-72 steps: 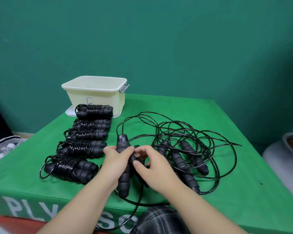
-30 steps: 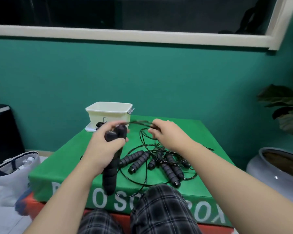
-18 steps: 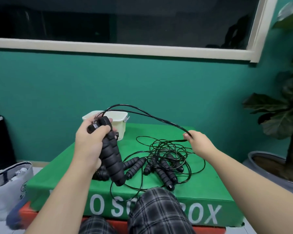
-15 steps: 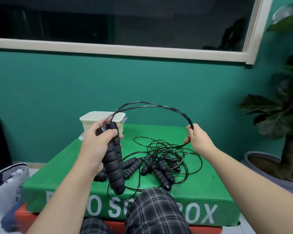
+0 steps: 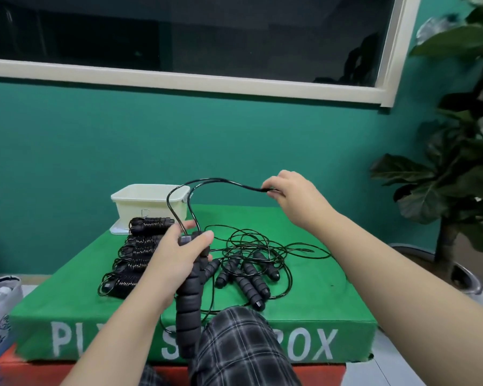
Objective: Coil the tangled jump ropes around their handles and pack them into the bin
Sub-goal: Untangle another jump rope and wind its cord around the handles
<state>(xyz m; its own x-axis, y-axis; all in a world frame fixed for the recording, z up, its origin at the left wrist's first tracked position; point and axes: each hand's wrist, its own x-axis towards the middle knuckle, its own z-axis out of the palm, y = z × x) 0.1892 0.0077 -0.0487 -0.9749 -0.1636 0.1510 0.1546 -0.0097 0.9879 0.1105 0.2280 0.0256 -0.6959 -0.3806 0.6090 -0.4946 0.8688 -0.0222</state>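
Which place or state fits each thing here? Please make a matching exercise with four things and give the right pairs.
Things:
1. bin
2. handles
3. cord
4. coiled ropes

States:
A. pinched by the right hand
B. laid in a row on the box
C. gripped by the left hand
D. at the far left corner of the box

Pairs: 1-D, 2-C, 3-A, 4-B

Coiled ropes (image 5: 140, 252) partly behind left hand (image 5: 176, 257)
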